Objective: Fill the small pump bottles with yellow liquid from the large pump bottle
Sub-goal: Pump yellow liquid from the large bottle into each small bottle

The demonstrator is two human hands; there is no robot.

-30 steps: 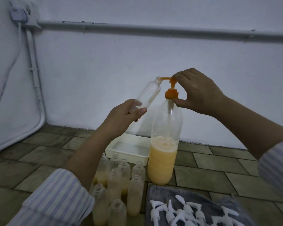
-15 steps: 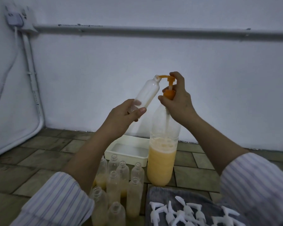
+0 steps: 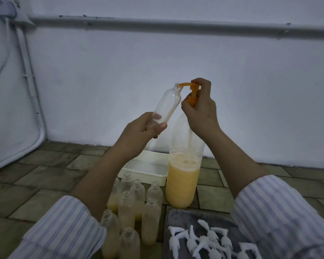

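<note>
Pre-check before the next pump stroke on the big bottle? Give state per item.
1. Spout tip of the orange pump head at the mouth of the held small bottle: ok.
2. Left hand grips the small bottle at its base, tilted toward the spout: ok.
3. Right hand wraps the pump collar with a finger on top of the head: ok.
4. Large bottle upright on the tiled floor, about half full of yellow liquid: ok.
5. Held bottle has room: looks nearly empty, ok.
6. Dip tube reaches the liquid: cannot tell.
</note>
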